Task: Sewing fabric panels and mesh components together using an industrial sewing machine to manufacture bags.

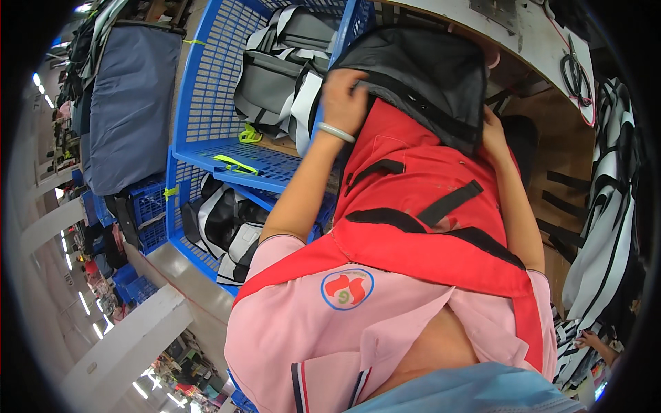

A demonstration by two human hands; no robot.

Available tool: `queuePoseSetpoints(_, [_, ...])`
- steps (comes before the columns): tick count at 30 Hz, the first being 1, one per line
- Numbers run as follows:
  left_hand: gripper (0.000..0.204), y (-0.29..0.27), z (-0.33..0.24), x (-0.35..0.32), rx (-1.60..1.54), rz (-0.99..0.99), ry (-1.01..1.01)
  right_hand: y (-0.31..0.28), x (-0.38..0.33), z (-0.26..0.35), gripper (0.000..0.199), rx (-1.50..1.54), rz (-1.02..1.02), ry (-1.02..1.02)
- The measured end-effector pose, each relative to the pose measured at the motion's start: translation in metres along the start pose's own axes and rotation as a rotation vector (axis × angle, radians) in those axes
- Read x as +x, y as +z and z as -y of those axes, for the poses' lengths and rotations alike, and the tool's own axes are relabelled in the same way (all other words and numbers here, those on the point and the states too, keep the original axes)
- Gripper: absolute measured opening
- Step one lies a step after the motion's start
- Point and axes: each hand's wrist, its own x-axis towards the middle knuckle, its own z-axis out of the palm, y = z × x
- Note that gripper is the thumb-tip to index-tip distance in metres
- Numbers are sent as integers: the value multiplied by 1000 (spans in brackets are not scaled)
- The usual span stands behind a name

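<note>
A dark grey and black fabric bag [420,72] lies over my lap, its black-bordered edge toward me. My left hand [344,100] is at the bag's left edge with its fingers bent; motion blurs them, so I cannot tell whether they grip the cloth. On the other side, my right hand [493,135] is closed on the bag's right edge, with some fingers hidden behind the fabric. Beneath the bag is the red apron [413,172] I wear, with black strips on it.
Blue plastic crates [206,103] stand at my left, holding grey, black and white bag pieces [275,76]. A worktable [509,34] is ahead, with a dark cord [573,72] near its right end. White and black pieces [606,179] hang at far right; another person's hand [592,341] is below them.
</note>
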Motion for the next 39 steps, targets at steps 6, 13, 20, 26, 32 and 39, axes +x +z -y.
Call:
queuePoseSetpoints(6, [47, -27, 105, -31, 378, 99, -320, -36, 2, -7, 41, 17, -300, -53])
queuePoseSetpoints(13, [29, -17, 103, 19, 408, 224, -426, -72, 2, -11, 38, -403, -349, -264])
queuePoseSetpoints(20, [21, -37, -68, 74, 142, 507, 181, -30, -56, 118, 27, -453, 0, -339])
queuePoseSetpoints(26, [19, -37, -212, 67, -54, 1027, 606, 6, -105, 245, 34, -994, 261, -1111])
queuePoseSetpoints(32, [13, -58, -242, 95, -385, 864, 696, -18, -114, 270, 50, -989, 511, -1054])
queuePoseSetpoints(39, [17, -25, -220, 139, -548, 1201, 58, -26, -114, 239, 32, -750, 286, -480])
